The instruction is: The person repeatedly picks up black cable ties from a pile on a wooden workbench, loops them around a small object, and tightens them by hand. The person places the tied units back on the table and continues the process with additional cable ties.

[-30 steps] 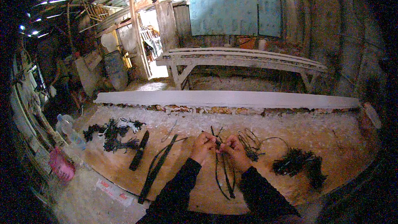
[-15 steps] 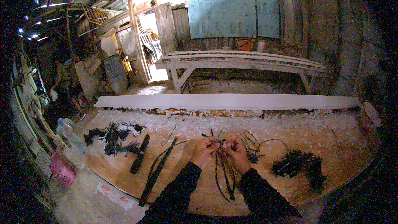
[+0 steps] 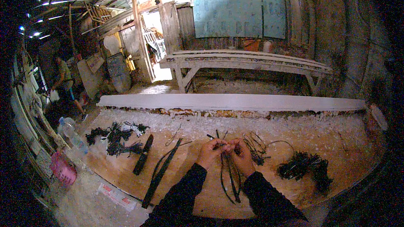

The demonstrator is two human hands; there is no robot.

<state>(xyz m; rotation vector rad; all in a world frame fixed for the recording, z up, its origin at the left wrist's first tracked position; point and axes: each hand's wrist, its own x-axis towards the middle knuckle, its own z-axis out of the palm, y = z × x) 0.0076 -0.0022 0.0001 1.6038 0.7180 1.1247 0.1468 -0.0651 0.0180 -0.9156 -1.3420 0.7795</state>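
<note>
My left hand (image 3: 208, 153) and my right hand (image 3: 241, 157) meet over the middle of the board, fingertips pinched together. Between them they grip a bunch of narrow black strips (image 3: 229, 180). The strips' long ends hang toward me, and short ends stick out beyond my fingers. Just what the fingertips pinch is hidden. To the left of my left hand lie a long, flat black strip with a thin loop (image 3: 161, 175) and a dark knife-like piece (image 3: 143, 155). Thin, looped cord (image 3: 255, 146) lies beside my right hand.
Bundles of dark cord lie at left (image 3: 118, 138) and right (image 3: 304, 169) on the wooden board (image 3: 269, 193). A white ledge (image 3: 231, 101) borders its far side. At left are a clear bottle (image 3: 73, 134) and a pink container (image 3: 63, 169). Farther left stands another person (image 3: 64, 77).
My fingertips have drawn closer together over the strips, covering the dark piece that showed between them. The view has shifted slightly.
</note>
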